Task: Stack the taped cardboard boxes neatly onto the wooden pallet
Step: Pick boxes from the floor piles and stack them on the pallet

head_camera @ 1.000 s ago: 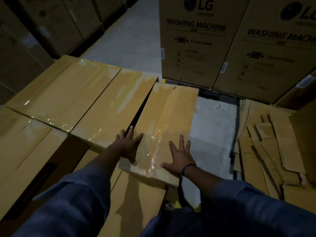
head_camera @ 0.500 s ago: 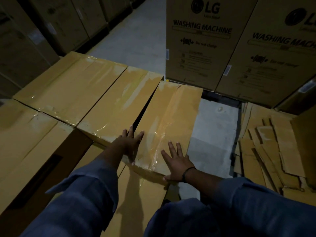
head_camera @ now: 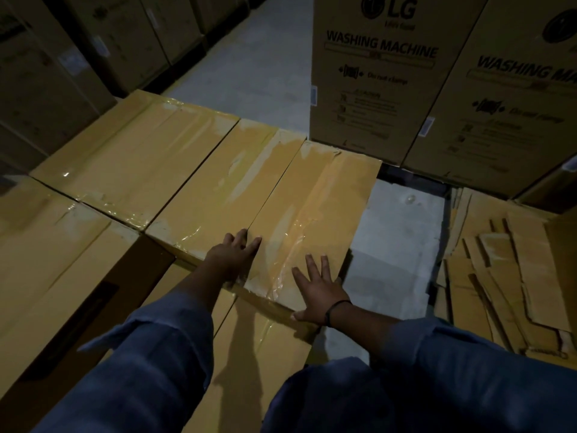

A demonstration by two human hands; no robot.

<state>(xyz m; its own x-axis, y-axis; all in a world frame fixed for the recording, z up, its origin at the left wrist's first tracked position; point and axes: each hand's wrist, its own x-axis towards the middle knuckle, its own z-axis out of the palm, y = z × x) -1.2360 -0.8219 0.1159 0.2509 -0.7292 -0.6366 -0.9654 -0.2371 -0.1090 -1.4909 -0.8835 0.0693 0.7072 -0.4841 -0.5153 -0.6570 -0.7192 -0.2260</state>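
A long taped cardboard box (head_camera: pixel 315 214) lies at the right end of the top row, snug against the neighbouring taped box (head_camera: pixel 224 189). My left hand (head_camera: pixel 232 256) rests flat across the seam between the two at their near ends. My right hand (head_camera: pixel 318 290) presses with spread fingers on the near right corner of the long box, its thumb at the front edge. A wider taped box (head_camera: pixel 134 154) lies further left. More boxes (head_camera: pixel 50 264) lie below and nearer to me. The pallet itself is hidden under the stack.
Tall washing machine cartons (head_camera: pixel 374 79) stand just behind the stack on the right. Bare concrete floor (head_camera: pixel 396 245) shows to the right of the long box. Flattened cardboard sheets (head_camera: pixel 499 270) are piled at far right. Dark cartons (head_camera: pixel 62 57) line the left.
The long box has slid left and the dark gap between it and the neighbouring box has closed. Both hands stayed flat on its near end.
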